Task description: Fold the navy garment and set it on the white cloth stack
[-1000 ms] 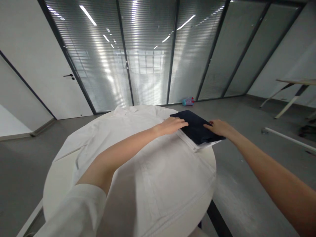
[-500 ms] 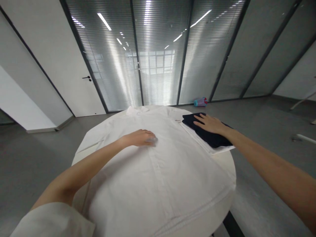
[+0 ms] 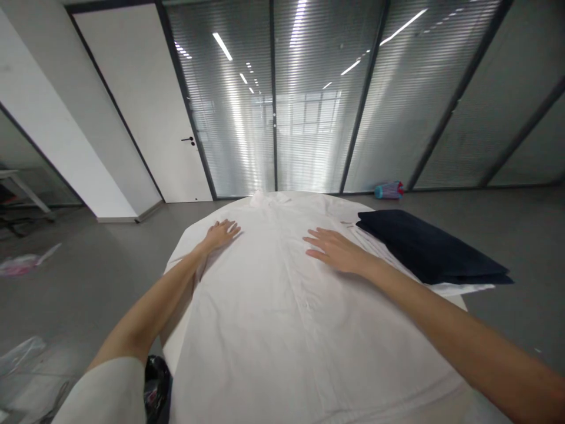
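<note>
A white button-front shirt [image 3: 265, 318] lies spread over a round white table [image 3: 175, 347], its collar [image 3: 269, 200] at the far edge. My left hand [image 3: 222, 234] rests on the shirt's upper left part, fingers spread. On the right of the button line, my right hand [image 3: 333, 250] lies flat on the cloth with its fingers apart. Neither hand grips anything. To the right of my right hand, folded dark navy cloth [image 3: 428, 244] sits on top of folded white cloth [image 3: 463, 288] at the table's right edge.
Beyond the table stand glass partitions with blinds [image 3: 304, 118] and a white door [image 3: 145, 106]. A blue and red container [image 3: 389, 190] lies on the floor by the glass. Low on the left are a black plastic bag [image 3: 156, 386] and clear plastic [image 3: 22, 356].
My right hand has left the navy cloth and come left onto the shirt. My left hand has moved from the shirt's middle to its upper left, fingers now spread. The view has shifted left.
</note>
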A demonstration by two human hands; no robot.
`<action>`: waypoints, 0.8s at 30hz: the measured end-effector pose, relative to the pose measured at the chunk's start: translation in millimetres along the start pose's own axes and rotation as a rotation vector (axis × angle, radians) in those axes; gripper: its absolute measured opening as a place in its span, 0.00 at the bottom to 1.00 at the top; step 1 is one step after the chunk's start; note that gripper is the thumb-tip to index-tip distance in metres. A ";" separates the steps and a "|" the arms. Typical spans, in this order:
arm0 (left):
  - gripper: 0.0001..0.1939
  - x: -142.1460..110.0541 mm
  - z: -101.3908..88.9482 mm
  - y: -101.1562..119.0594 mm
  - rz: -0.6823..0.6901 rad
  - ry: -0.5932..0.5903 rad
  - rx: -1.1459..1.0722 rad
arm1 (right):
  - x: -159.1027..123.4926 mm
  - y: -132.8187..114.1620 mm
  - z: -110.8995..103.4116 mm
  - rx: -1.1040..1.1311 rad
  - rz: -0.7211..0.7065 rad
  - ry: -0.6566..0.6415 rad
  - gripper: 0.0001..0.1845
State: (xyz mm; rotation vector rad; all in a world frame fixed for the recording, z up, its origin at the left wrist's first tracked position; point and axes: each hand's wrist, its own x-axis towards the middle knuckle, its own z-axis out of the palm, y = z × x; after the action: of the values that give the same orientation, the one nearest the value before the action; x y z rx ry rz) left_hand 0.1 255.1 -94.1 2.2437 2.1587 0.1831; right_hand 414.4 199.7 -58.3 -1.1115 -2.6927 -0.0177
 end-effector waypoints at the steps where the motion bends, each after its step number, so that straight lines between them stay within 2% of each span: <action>1: 0.37 -0.1 4.4 -0.8 -0.005 -0.007 0.005 | 7.0 2.2 11.4 0.018 0.046 -0.024 0.32; 4: 0.39 0.1 12.7 -4.0 -0.004 -0.025 0.021 | 23.5 10.6 37.9 0.047 0.188 -0.085 0.35; 7: 0.40 2.2 14.4 -9.5 -0.012 -0.042 0.030 | 31.5 14.3 51.2 0.046 0.232 -0.157 0.38; 13: 0.41 12.6 14.6 -24.4 -0.008 -0.043 0.044 | 43.0 11.3 57.5 0.046 0.230 -0.164 0.40; 19: 0.37 31.2 19.1 -42.6 -0.008 -0.009 0.056 | 62.7 5.3 64.4 0.032 0.284 -0.186 0.39; 24: 0.33 30.8 22.9 -51.8 -0.021 0.040 0.032 | 64.6 5.4 67.6 0.025 0.268 -0.163 0.39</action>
State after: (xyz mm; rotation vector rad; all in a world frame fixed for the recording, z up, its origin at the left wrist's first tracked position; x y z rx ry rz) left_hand -48.0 289.4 -119.8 2.2525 2.2193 0.1954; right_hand 359.9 255.1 -110.8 -1.5159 -2.6467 0.1578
